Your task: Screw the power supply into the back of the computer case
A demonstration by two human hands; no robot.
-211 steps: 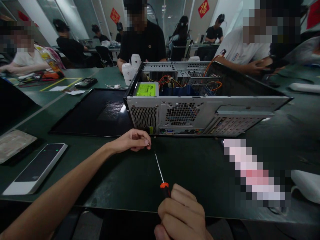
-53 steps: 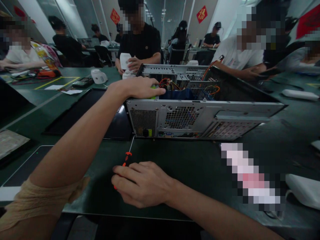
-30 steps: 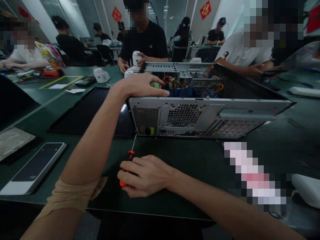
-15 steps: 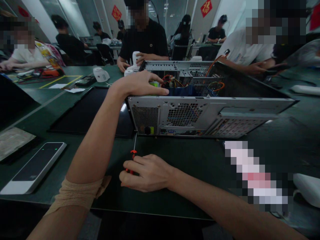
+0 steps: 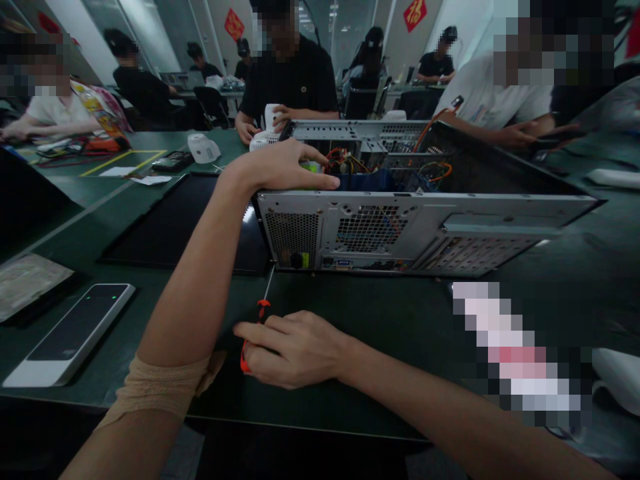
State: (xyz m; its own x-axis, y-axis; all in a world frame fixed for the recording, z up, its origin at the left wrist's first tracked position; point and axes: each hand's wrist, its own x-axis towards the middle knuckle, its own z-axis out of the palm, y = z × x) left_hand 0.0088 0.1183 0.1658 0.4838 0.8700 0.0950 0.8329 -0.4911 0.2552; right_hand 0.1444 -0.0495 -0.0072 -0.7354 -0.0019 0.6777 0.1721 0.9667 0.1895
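An open computer case (image 5: 400,227) lies on its side on the dark green table, its rear panel facing me. My left hand (image 5: 280,167) rests on the case's top edge over the power supply, fingers stretched flat. My right hand (image 5: 293,347) lies near the table's front edge, fingers wrapped around the red-and-black handle of a screwdriver (image 5: 257,313). The thin metal shaft points up at the bottom left corner of the rear panel. A tan bandage wraps my left forearm.
The case's black side panel (image 5: 185,220) lies flat left of the case. A white-edged phone (image 5: 70,340) and a hard drive (image 5: 27,283) sit at the left. Several other people sit around the table; one opposite handles white objects (image 5: 267,123).
My left hand moved from the table up onto the case's top edge. My right hand carried the screwdriver leftward to the rear panel's lower left corner and has rolled it slightly since.
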